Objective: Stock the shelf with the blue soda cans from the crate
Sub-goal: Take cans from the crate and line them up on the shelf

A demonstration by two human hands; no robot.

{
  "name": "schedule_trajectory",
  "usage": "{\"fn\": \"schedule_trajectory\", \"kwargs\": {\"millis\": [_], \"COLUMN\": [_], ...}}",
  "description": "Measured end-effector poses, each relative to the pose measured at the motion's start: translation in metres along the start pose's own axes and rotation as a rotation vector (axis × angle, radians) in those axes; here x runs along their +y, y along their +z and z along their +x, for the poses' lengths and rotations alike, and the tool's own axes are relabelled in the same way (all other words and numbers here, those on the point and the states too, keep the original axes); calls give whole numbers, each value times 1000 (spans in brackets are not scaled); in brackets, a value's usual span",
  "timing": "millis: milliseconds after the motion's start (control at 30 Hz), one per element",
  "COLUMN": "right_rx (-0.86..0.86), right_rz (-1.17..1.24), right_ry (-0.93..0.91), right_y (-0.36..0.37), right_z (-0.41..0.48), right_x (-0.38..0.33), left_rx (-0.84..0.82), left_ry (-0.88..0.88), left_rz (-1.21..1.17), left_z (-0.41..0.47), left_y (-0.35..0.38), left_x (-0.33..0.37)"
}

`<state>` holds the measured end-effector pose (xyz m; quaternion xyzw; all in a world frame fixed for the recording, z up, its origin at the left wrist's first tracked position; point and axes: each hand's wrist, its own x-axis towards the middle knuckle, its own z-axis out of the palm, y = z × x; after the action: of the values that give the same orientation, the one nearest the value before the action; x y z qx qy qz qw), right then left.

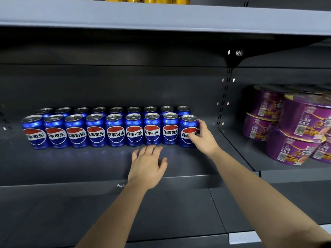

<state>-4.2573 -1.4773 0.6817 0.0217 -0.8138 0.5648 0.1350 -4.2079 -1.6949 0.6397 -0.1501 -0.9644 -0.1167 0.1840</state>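
**The right hand grips the rightmost front can**

Two rows of blue aluminium soda cans stand upright on the dark grey metal shelf, nine in front and nine behind, labels facing out. The right hand's thumb lies across the end can's label, and its fingers curl round the far side. The left hand lies palm down just before the front row, fingers straight, slightly spread, holding nothing; whether it touches the shelf cannot be told. Purple round noodle bowls are stacked in the next bay to the right.
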Motion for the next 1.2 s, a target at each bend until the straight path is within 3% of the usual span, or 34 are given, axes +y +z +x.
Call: {"fn": "schedule_trajectory", "kwargs": {"millis": [633,800,967,1200], "right_rx": [-56,-58,-35,10], "right_rz": [34,-89,-236,-226], "right_ry": [-38,-42,-43,-76], "right_y": [-1,-4,-5,5], "right_z": [16,10,-16,-74], "right_x": [11,7,2,-19], "left_rx": [40,46,9,17], "left_ry": [-27,-28,-63,-38], "left_rz": [68,74,47,-38], "left_z": [-3,-4,-10,-43], "left_y": [-3,-4,-7,-20], "left_x": [4,5,7,-13]}}
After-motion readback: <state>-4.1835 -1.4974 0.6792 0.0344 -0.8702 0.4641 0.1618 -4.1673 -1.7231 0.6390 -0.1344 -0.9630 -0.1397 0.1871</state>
